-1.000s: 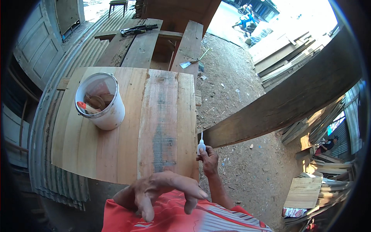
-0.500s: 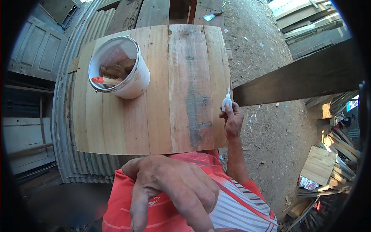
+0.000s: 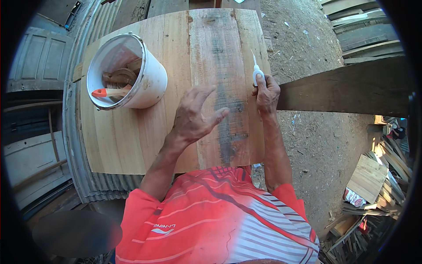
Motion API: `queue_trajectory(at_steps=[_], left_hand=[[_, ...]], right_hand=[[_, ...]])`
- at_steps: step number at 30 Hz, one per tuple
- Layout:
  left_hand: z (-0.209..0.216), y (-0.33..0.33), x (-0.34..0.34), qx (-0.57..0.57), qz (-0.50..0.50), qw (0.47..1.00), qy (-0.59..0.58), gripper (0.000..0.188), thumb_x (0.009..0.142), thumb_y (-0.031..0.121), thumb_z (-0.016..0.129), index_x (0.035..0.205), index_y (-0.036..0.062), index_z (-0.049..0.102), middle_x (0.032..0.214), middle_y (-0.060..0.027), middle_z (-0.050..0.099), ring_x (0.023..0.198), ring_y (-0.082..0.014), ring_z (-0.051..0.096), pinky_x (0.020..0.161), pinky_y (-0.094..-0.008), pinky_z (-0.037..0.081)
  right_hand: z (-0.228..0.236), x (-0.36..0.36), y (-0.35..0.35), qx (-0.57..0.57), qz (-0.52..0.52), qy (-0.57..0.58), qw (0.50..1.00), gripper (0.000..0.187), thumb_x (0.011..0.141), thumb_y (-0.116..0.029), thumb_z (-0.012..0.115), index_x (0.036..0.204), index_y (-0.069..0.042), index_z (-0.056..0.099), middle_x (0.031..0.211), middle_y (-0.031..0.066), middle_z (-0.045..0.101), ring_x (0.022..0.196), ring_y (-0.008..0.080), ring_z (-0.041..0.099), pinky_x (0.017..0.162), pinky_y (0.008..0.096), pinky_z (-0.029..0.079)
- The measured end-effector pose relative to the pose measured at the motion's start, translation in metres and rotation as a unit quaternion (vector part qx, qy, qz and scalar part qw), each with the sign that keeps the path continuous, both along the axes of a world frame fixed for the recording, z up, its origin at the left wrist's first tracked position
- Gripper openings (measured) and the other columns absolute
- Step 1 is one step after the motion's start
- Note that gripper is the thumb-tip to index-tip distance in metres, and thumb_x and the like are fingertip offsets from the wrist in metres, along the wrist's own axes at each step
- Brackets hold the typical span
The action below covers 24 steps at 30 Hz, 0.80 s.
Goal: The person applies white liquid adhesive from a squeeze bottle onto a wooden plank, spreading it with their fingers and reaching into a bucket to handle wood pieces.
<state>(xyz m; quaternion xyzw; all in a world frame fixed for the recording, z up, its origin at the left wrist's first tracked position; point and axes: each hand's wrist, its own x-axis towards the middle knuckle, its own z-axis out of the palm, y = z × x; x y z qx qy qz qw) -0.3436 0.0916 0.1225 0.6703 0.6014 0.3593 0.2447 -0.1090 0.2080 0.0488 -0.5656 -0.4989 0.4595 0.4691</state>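
Observation:
My right hand (image 3: 267, 93) grips a small white squeeze bottle (image 3: 257, 75) with a long thin nozzle pointing up and away from me. It is at the right edge of a wide wooden panel (image 3: 176, 57) made of joined boards. Above the middle of the panel, my left hand (image 3: 193, 116) has its fingers and thumb apart and holds nothing. A dark stain (image 3: 226, 114) runs along one board, just right of my left hand. On the panel's left part stands a white bucket (image 3: 151, 79); inside are a brush with a red-tipped handle (image 3: 110, 92) and brown round pieces I cannot make out.
A dark plank (image 3: 343, 88) sticks out to the right beside the panel. Corrugated metal sheet (image 3: 79, 145) lies along the left, with a panelled door (image 3: 39, 57) beyond. Stacked boards (image 3: 371, 37) lie far right; wood scraps (image 3: 387, 176) are piled at lower right on dirt ground.
My left hand has moved from close in front of my chest out over the panel. The right hand with the bottle has shifted slightly away from me, still at the panel's right edge.

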Motion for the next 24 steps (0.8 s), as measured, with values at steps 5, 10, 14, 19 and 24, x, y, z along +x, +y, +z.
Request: queue_trajectory(at_steps=[5, 10, 14, 19, 24], left_hand=[[-0.08, 0.0, 0.001, 0.065, 0.07, 0.983, 0.157, 0.054, 0.084, 0.028, 0.083, 0.13, 0.0044, 0.067, 0.145, -0.0172, 0.059, 0.139, -0.0363, 0.053, 0.113, -0.0495, 0.042], [-0.084, 0.003, 0.005, 0.056, 0.086, 0.985, 0.137, 0.046, 0.085, 0.024, 0.081, 0.127, 0.007, 0.069, 0.145, -0.0142, 0.06, 0.139, -0.0355, 0.053, 0.114, -0.0494, 0.041], [-0.083, 0.004, 0.005, 0.05, 0.088, 0.986, 0.129, 0.043, 0.086, 0.024, 0.081, 0.124, 0.0078, 0.071, 0.143, -0.0135, 0.061, 0.138, -0.0348, 0.055, 0.113, -0.0486, 0.041], [-0.085, 0.003, 0.004, 0.051, 0.098, 0.986, 0.124, 0.041, 0.086, 0.022, 0.081, 0.123, 0.0079, 0.071, 0.142, -0.013, 0.062, 0.137, -0.0342, 0.055, 0.113, -0.0483, 0.042], [-0.081, 0.004, 0.005, 0.046, 0.099, 0.987, 0.118, 0.041, 0.086, 0.021, 0.081, 0.123, 0.0078, 0.071, 0.141, -0.0128, 0.063, 0.137, -0.034, 0.056, 0.113, -0.048, 0.042]], right_hand=[[-0.01, 0.005, 0.006, 0.004, 0.026, -0.026, 0.999, 0.029, 0.105, -0.03, 0.068, 0.096, -0.003, 0.068, 0.072, -0.0022, 0.06, 0.055, 0.0028, 0.051, 0.048, 0.0222, 0.042], [-0.017, 0.006, 0.007, 0.019, 0.025, -0.078, 0.996, 0.03, 0.105, -0.03, 0.068, 0.094, -0.003, 0.068, 0.07, -0.003, 0.059, 0.053, 0.0024, 0.05, 0.047, 0.0222, 0.041], [-0.011, 0.001, 0.015, -0.002, 0.014, -0.09, 0.996, 0.034, 0.103, -0.031, 0.069, 0.091, 0.0, 0.07, 0.069, -0.0012, 0.059, 0.059, 0.0056, 0.051, 0.052, 0.0272, 0.042], [0.0, -0.011, 0.026, -0.032, 0.007, -0.097, 0.995, 0.035, 0.103, -0.031, 0.069, 0.088, 0.001, 0.07, 0.067, -0.0009, 0.058, 0.061, 0.0072, 0.051, 0.054, 0.0297, 0.041], [-0.001, -0.009, 0.026, -0.033, 0.004, -0.11, 0.993, 0.035, 0.102, -0.03, 0.069, 0.087, 0.002, 0.069, 0.067, -0.0008, 0.057, 0.062, 0.0072, 0.05, 0.055, 0.0298, 0.041]])
